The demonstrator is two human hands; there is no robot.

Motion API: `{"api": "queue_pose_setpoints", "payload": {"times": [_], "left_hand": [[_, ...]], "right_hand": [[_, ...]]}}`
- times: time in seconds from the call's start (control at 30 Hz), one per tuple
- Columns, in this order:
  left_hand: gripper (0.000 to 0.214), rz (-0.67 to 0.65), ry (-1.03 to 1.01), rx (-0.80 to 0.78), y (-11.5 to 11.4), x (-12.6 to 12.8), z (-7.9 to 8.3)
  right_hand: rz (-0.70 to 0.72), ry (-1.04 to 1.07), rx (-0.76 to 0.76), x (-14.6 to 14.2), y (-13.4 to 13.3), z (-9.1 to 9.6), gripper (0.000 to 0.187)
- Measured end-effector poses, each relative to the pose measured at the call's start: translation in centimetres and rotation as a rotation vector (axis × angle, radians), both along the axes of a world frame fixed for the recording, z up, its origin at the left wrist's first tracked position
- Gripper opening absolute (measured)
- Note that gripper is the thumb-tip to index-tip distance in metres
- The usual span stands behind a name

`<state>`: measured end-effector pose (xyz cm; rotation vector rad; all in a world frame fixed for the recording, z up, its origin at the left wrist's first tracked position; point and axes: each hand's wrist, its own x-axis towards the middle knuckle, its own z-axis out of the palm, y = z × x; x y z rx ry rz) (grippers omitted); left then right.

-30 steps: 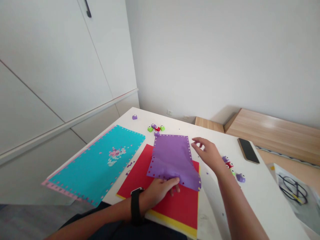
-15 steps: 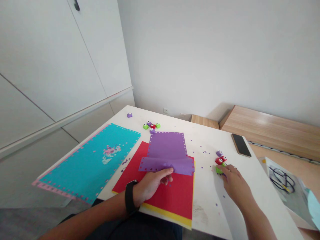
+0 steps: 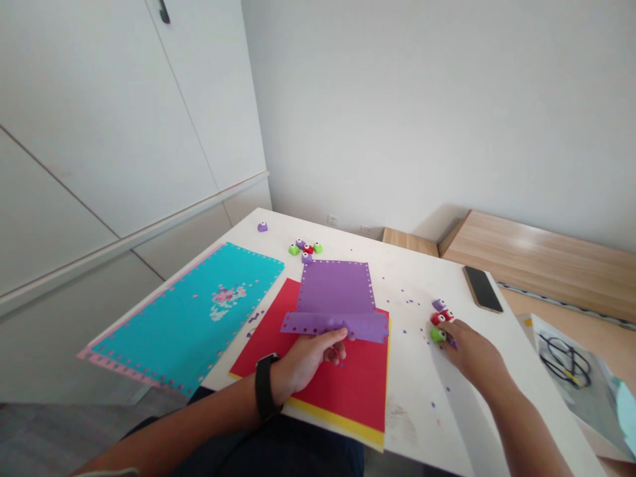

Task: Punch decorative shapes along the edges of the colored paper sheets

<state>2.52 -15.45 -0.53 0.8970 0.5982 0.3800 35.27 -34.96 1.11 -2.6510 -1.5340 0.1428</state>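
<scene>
My left hand (image 3: 318, 358) is closed, thumb on top, on the near edge of a purple paper sheet (image 3: 335, 286). That edge curls up and over, and punched holes run along the sheet's borders. Under it lie a red sheet (image 3: 342, 391) and a yellow sheet (image 3: 338, 424). On the right, my right hand (image 3: 472, 354) has its fingers closed around a small purple paper punch (image 3: 452, 343), mostly hidden by them. Beside the fingers sit a green punch (image 3: 438, 335), red punches (image 3: 439, 318) and another purple punch (image 3: 439, 305), all with eye-like tops.
A blue sheet (image 3: 199, 318) over a pink one carries punched-out paper bits (image 3: 227, 298). Several more punches (image 3: 308, 249) cluster at the back, a lone purple one (image 3: 262, 226) farther left. A phone (image 3: 481, 289) lies at the right edge, near a bag with a black cable (image 3: 564, 361).
My right hand's fingers have shifted off the green punch, which now shows more fully, to the purple one beside it. My left hand keeps its hold; the view has shifted slightly.
</scene>
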Motion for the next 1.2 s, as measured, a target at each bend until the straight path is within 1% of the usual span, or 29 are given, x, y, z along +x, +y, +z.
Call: {"api": "queue_pose_setpoints", "payload": {"times": [0.07,0.13,0.17,0.2,0.23,0.27,0.3,0.33,0.37,0.4,0.47,0.53,0.6,0.7,0.8,0.93,1.07,1.2], "left_hand": [[0.033,0.003,0.008,0.001,0.0,0.0,0.0],[0.034,0.003,0.015,0.026,0.0,0.0,0.1],[0.036,0.003,0.015,0.042,0.0,0.0,0.1],[0.037,0.004,0.016,0.057,-0.1,0.0,0.1],[0.038,0.011,0.017,0.070,-0.1,0.0,0.1],[0.039,0.021,0.020,0.081,-0.1,0.0,0.1],[0.040,0.033,0.026,0.090,-0.1,0.0,0.1],[0.040,0.041,0.031,0.097,-0.2,0.0,0.0],[0.041,0.043,0.035,0.102,-0.2,0.0,0.0],[0.042,0.036,0.038,0.110,-0.2,0.0,0.0],[0.044,0.014,0.039,0.131,-0.2,0.0,0.1],[0.046,0.007,0.048,0.159,-0.3,-0.1,0.2],[0.048,0.021,0.065,0.176,-0.3,-0.1,0.3],[0.049,0.052,0.078,0.191,-0.4,-0.2,0.5],[0.051,0.057,0.094,0.189,-0.4,-0.3,0.5],[0.053,0.048,0.134,0.203,-0.3,-0.4,0.7],[0.052,0.058,0.115,0.249,-0.3,-0.4,0.9],[0.053,0.062,0.155,0.254,-0.4,-0.5,0.8]], "right_hand": [[-0.024,0.020,0.165,-1.5,0.1,0.8,0.029],[-0.070,0.125,0.403,-4.3,0.4,1.6,0.028],[-0.114,0.218,0.518,-6.3,0.7,1.8,0.031],[-0.193,0.344,0.604,-8.5,1.1,2.0,0.035],[-0.268,0.497,0.681,-11.0,1.5,1.9,0.038],[-0.305,0.668,0.750,-13.5,2.0,1.7,0.040],[-0.326,0.836,0.798,-15.9,2.5,1.4,0.041],[-0.331,0.974,0.809,-18.1,3.0,0.9,0.040],[-0.344,1.055,0.822,-20.1,3.6,0.4,0.038],[-0.356,1.100,0.850,-21.6,4.1,0.0,0.037],[-0.386,1.126,0.908,-23.7,5.2,-0.8,0.036],[-0.414,1.110,0.959,-24.5,6.1,-1.1,0.037],[-0.436,1.085,0.990,-24.7,6.7,-1.2,0.038],[-0.456,1.057,1.023,-25.0,7.2,-1.0,0.039],[-0.477,1.040,1.049,-25.4,7.5,-1.0,0.041],[-0.497,1.029,1.048,-25.6,7.8,-1.1,0.042],[-0.499,1.021,1.031,-25.6,7.9,-1.3,0.042],[-0.489,1.031,1.047,-25.8,7.7,-1.6,0.042]]}}
